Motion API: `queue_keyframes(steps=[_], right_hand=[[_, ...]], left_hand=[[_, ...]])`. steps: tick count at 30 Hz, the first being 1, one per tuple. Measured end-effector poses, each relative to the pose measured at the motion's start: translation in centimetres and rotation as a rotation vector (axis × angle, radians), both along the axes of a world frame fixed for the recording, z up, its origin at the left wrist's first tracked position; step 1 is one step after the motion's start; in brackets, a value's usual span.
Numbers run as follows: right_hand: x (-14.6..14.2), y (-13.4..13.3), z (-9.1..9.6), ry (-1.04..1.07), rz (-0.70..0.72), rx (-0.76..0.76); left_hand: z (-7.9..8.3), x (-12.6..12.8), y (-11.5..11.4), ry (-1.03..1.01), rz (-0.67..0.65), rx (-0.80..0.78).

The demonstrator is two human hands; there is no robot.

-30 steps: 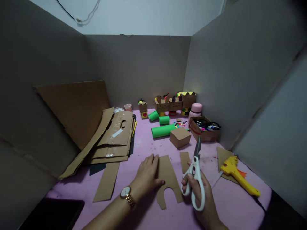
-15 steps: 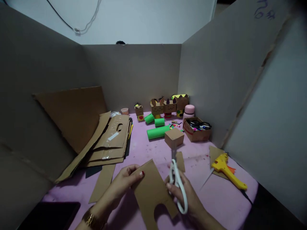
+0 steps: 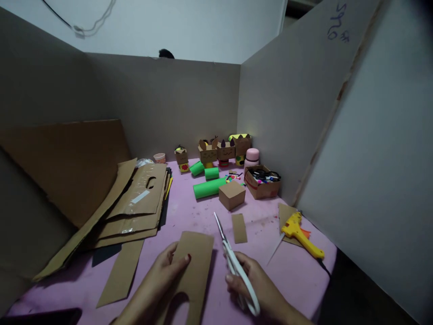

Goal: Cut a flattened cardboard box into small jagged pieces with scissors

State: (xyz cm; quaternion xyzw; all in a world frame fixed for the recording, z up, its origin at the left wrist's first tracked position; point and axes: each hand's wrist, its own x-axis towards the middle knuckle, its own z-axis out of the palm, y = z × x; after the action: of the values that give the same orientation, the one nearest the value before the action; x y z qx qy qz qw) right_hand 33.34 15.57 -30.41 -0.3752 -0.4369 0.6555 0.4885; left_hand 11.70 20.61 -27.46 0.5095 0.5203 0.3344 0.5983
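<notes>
My left hand [image 3: 171, 271] pinches a flat brown cardboard piece [image 3: 196, 259] by its left edge; a rounded notch is cut into the end nearest me. To its right, my right hand [image 3: 248, 282] is closed around the white handles of a pair of scissors [image 3: 233, 257]. The blades look closed and point away from me, apart from the cardboard. Beyond the scissors lies a small cardboard strip [image 3: 240, 228]. A closed cardboard box [image 3: 232, 195] sits farther back.
Stacked cardboard sheets [image 3: 135, 203] lie at left. Green tubes [image 3: 209, 188], decorated cardboard figures [image 3: 208, 153] and a pink bottle [image 3: 252, 156] stand toward the back. At right are a box of supplies [image 3: 262, 186] and a yellow glue gun [image 3: 301, 232]. Grey partitions [image 3: 169, 104] surround the table.
My left hand has turned the cardboard more upright and moved it left. The scissors have come away from it and tilted leftward. The whole view has shifted right.
</notes>
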Motion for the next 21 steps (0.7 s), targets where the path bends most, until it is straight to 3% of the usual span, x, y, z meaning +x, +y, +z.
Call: queue_keyframes(steps=[3,6,9,14,18,21], right_hand=[[0.6,0.3,0.1,-0.032,-0.160,-0.029],[0.6,0.5,-0.2,0.005,-0.415,-0.011],[0.7,0.8,-0.8,0.053,-0.567,0.007],[0.9,1.0,-1.9,-0.002,-0.696,0.031],[0.6,1.0,-2.4,-0.023,-0.688,-0.011],[0.4,1.0,-2.7,0.011,-0.700,-0.028]], left_hand=[[-0.2,-0.4,1.6,0.573,0.057,0.329],[0.0,2.4,2.5,0.923,0.056,0.695],[0.6,7.4,3.6,0.975,-0.145,0.666],[-0.2,14.0,6.4,0.943,-0.071,0.636],[-1.2,15.0,7.1,0.813,-0.061,0.613],[-1.4,13.2,7.0,0.704,-0.049,0.567]])
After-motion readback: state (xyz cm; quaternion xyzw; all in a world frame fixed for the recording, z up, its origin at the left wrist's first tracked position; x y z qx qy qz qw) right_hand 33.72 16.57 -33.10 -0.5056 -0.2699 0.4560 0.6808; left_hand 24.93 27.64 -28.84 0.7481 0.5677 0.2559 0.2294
